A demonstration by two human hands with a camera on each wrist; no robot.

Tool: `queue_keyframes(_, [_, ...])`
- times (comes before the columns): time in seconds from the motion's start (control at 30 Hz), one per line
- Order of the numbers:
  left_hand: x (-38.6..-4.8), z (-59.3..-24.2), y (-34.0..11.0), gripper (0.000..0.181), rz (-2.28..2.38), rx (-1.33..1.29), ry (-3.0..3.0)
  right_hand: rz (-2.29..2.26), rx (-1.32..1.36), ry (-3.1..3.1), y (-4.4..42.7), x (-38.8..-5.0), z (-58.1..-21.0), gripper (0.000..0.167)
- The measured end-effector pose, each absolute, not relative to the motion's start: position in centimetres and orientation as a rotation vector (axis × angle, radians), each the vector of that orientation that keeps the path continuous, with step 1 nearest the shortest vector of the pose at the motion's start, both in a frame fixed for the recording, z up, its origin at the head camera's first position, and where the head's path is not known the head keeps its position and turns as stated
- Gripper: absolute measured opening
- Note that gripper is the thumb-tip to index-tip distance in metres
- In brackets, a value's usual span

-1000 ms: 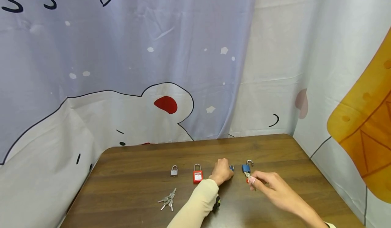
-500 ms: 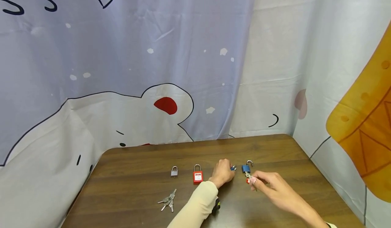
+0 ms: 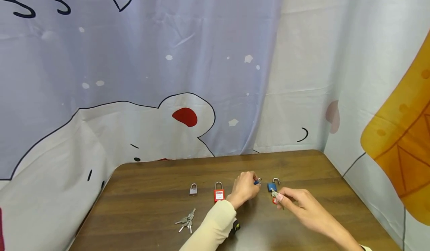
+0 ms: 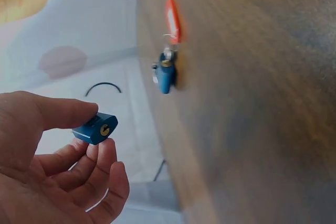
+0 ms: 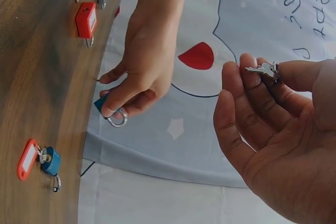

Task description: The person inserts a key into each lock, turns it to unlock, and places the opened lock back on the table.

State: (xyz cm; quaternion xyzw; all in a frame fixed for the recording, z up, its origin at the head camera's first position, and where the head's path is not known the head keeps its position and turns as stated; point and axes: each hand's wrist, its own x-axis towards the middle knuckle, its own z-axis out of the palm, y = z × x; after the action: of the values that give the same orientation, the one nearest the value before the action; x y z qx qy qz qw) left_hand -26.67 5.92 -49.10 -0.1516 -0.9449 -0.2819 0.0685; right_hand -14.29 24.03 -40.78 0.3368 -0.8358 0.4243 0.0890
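Observation:
My left hand [image 3: 246, 186] pinches a small blue padlock [image 4: 95, 128] between thumb and fingers, above the table. Its brass keyhole end faces the left wrist camera, and its silver shackle shows in the right wrist view. My right hand [image 3: 302, 208] holds a small silver key [image 5: 257, 70] on a ring between thumb and fingers. A second blue padlock [image 3: 272, 187] lies on the table between the hands, its shackle swung open. Keys with a red tag [image 5: 27, 159] are attached at its keyhole end. The right fingertips partly overlap this tag in the head view.
To the left stand a red padlock [image 3: 219, 195] with a white label and a small silver padlock [image 3: 193, 191]. Several loose keys [image 3: 187, 220] lie nearer the front of the wooden table [image 3: 141, 206]. A printed curtain [image 3: 134, 64] hangs behind the table's far edge.
My left hand has raised the blue padlock slightly and turned it, so more of its shackle shows. The right hand keeps its grip almost in place. The head view has shifted a little.

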Motion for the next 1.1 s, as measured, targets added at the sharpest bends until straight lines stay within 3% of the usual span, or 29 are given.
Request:
queue_keyframes(0.53, [-24.3,-44.9,2.6,0.011,-1.063,-0.549,-2.611,1.259,1.022,-2.447,23.4,-14.4,-40.0,0.027])
queue_keyframes(1.1, [-21.4,-42.7,-1.0,0.014,-1.466,-0.531,-2.311,1.297,1.043,-2.398,21.9,-14.5,-39.2,0.028])
